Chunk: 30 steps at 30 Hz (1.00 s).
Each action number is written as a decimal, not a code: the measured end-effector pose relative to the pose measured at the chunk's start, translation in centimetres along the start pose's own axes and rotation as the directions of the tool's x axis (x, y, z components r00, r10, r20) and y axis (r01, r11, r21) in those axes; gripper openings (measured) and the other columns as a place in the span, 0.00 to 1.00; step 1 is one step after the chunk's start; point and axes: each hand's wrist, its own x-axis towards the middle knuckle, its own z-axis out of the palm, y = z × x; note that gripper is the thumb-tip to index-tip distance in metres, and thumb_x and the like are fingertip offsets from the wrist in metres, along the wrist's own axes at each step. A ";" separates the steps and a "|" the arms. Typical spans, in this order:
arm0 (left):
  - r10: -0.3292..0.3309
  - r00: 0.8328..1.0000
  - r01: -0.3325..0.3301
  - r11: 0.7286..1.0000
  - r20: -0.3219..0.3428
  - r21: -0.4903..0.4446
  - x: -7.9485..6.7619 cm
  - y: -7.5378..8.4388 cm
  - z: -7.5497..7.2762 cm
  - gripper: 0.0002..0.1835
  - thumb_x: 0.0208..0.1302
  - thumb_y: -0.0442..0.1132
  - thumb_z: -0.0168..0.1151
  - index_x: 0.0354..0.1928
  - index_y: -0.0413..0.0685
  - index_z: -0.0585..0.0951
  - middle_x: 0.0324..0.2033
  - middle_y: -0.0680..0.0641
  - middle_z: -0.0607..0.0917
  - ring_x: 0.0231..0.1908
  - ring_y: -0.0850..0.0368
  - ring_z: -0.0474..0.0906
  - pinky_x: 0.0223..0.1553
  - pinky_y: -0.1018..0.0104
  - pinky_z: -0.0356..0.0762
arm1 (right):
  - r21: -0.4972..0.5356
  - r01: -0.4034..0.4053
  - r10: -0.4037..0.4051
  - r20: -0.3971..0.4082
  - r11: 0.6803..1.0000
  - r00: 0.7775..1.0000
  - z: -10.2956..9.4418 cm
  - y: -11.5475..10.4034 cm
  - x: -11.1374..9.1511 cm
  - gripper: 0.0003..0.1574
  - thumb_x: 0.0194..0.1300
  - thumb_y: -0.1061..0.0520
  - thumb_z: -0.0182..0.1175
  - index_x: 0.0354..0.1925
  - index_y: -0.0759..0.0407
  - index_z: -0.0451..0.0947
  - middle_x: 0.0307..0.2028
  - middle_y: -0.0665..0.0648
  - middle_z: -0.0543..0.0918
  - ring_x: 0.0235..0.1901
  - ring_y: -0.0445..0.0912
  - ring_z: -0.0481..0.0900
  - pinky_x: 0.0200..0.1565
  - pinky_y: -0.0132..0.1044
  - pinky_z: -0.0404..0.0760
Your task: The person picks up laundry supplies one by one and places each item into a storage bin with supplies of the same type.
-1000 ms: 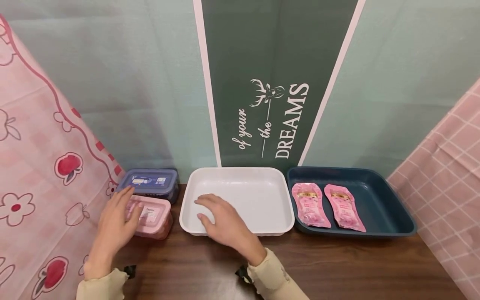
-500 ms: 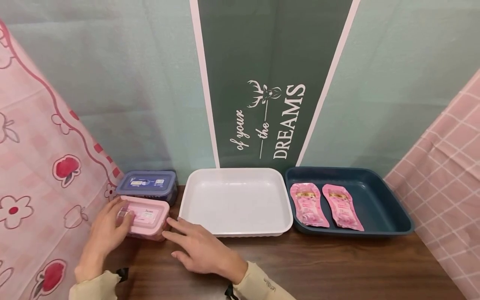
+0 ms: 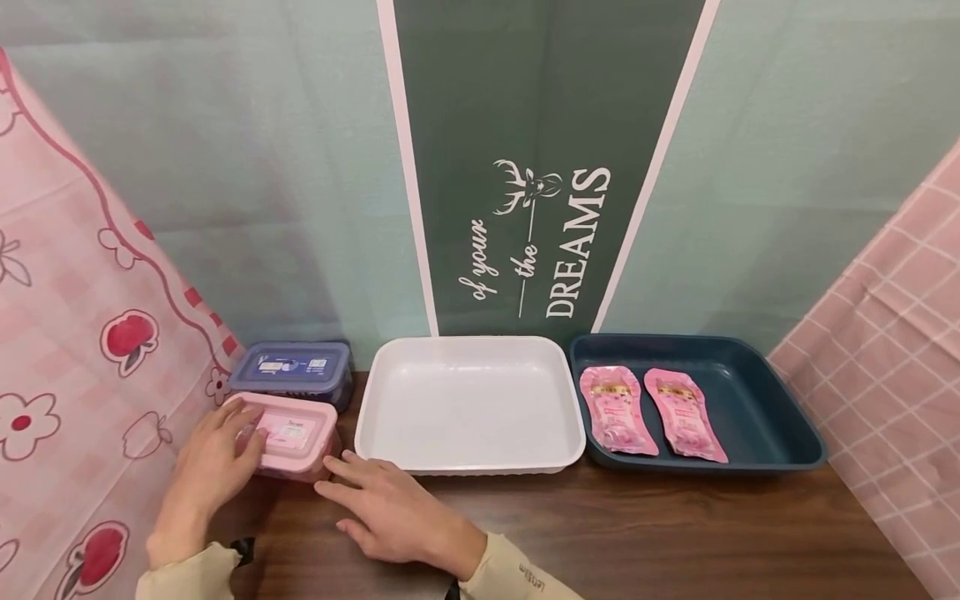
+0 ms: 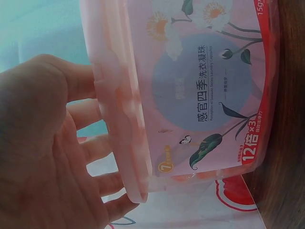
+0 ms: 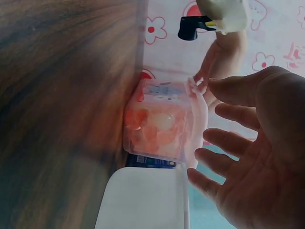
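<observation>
Green cloth [image 3: 262, 167] hangs along the far edge of a brown desk [image 3: 675, 525]. At the left edge stands a pink wall of cloth [image 3: 82, 275] with red apples and flowers on it. Next comes the left hand [image 3: 213, 462], lying over the left end of a pink box [image 3: 296, 437]. Its fingers touch the lid but look loose, with no tight hold that I can see. This box sits near the far left corner of the desk, with its lid on and orange and pink lumps [image 5: 157, 129] showing inside. Just behind it, right in that corner, is a blue box [image 3: 292, 367] with its lid on too. By the near right corner of the pink box is the right hand [image 3: 397, 508], fingers spread and holding nothing; I can't tell if the tips touch the box. Further right, at the far edge, sits a white tray [image 3: 480, 467]. Right beside it is a dark blue tray [image 3: 765, 417], and two pink packs [image 3: 618, 410] already lie in its left half. Both boxes are on the desk, outside the trays, so work on the pink one looks barely begun. Pink squared cloth [image 3: 900, 358] ends the row.
</observation>
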 end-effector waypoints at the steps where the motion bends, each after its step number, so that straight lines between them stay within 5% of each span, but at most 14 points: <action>1: 0.002 1.000 -0.002 1.000 -0.003 0.003 0.0 0.1 0.0 0.24 0.71 0.38 0.64 0.64 0.31 0.80 0.67 0.22 0.73 0.65 0.20 0.67 0.61 0.20 0.65 | -0.008 -0.002 0.002 -0.001 1.000 1.000 0.1 -0.1 0.1 0.34 0.80 0.44 0.59 0.79 0.46 0.70 0.82 0.54 0.64 0.80 0.50 0.65 0.76 0.39 0.70; 11: -0.035 0.998 0.035 0.999 0.043 0.000 0.1 0.5 -0.4 0.25 0.72 0.38 0.61 0.66 0.30 0.78 0.67 0.23 0.73 0.65 0.23 0.66 0.63 0.21 0.64 | -0.111 0.027 -0.025 0.020 0.993 1.000 1.3 -0.8 0.4 0.39 0.77 0.41 0.62 0.80 0.45 0.67 0.83 0.55 0.61 0.82 0.49 0.60 0.79 0.43 0.64; 19: -0.058 0.994 0.060 0.998 0.094 -0.020 0.0 0.6 -0.8 0.27 0.72 0.37 0.59 0.69 0.31 0.75 0.69 0.24 0.70 0.67 0.22 0.62 0.65 0.20 0.62 | -0.097 0.049 -0.056 -0.072 0.994 0.996 1.8 -0.7 0.6 0.43 0.73 0.43 0.66 0.80 0.51 0.67 0.83 0.61 0.60 0.82 0.52 0.60 0.81 0.40 0.59; 30: -0.072 0.986 0.073 0.997 0.149 -0.005 0.3 1.4 -1.5 0.25 0.68 0.35 0.60 0.65 0.31 0.78 0.66 0.23 0.73 0.64 0.20 0.67 0.65 0.23 0.64 | -0.102 0.053 -0.060 -0.067 0.993 0.996 1.6 -0.9 0.8 0.42 0.74 0.43 0.65 0.79 0.53 0.67 0.82 0.60 0.61 0.82 0.50 0.61 0.80 0.39 0.63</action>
